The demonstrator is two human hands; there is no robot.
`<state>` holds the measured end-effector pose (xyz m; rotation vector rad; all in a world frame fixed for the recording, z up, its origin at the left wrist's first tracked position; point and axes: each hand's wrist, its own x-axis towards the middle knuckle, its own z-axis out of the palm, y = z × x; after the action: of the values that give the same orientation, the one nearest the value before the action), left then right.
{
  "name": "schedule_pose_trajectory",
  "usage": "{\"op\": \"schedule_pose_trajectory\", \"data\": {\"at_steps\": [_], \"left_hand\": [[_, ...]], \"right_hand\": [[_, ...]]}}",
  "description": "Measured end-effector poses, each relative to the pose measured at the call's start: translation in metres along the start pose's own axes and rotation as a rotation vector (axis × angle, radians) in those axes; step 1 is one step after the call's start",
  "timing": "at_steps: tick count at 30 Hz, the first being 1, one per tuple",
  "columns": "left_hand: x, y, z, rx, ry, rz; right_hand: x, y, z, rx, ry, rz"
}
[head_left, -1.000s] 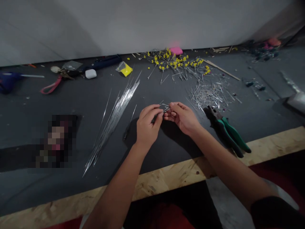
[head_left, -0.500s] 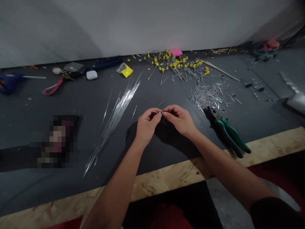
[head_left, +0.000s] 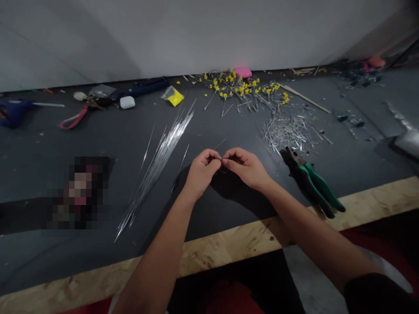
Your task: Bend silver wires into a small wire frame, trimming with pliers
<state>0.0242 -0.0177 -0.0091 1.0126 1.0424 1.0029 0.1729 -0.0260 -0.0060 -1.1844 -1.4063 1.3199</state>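
My left hand (head_left: 203,171) and my right hand (head_left: 246,168) meet fingertip to fingertip above the dark tabletop. Both are closed in a pinch on a small, thin wire piece (head_left: 222,159), mostly covered by the fingers. Left of my left hand lies a bundle of long silvery wires (head_left: 157,165), with a single wire (head_left: 180,166) between bundle and hand. Beyond my right hand is a pile of short wire pieces (head_left: 288,131). Pliers with green and black handles (head_left: 310,181) rest beside my right forearm.
Yellow-tipped wire stems (head_left: 242,85) lie at the back by a pink lump (head_left: 242,72). A yellow packet (head_left: 174,97), white case (head_left: 127,102), pink strap (head_left: 74,118) and blue tool (head_left: 15,112) are further left. A wooden strip (head_left: 229,246) edges the table.
Both hands have come slightly lower in the view, and their fingertips are closer together. The wire piece between them shows less than before.
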Motion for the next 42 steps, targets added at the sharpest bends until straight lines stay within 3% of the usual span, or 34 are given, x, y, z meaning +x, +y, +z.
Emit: {"op": "schedule_pose_trajectory", "data": {"at_steps": [8,26,30,37,42], "left_hand": [[-0.001,0.002,0.001,-0.010,0.012,-0.045],[-0.002,0.003,0.003,-0.079,0.090,-0.039],[0.000,0.004,0.004,-0.130,0.129,-0.025],[0.000,0.002,0.006,-0.158,0.048,-0.026],[-0.001,0.003,0.006,-0.206,0.079,-0.018]], "right_hand": [[-0.003,-0.003,0.002,-0.170,-0.009,-0.076],[-0.002,0.000,0.005,-0.043,0.002,-0.021],[0.000,0.002,0.003,0.042,0.053,0.007],[0.005,0.004,-0.001,0.102,0.138,0.045],[0.007,0.005,-0.003,0.186,0.204,0.025]]}}
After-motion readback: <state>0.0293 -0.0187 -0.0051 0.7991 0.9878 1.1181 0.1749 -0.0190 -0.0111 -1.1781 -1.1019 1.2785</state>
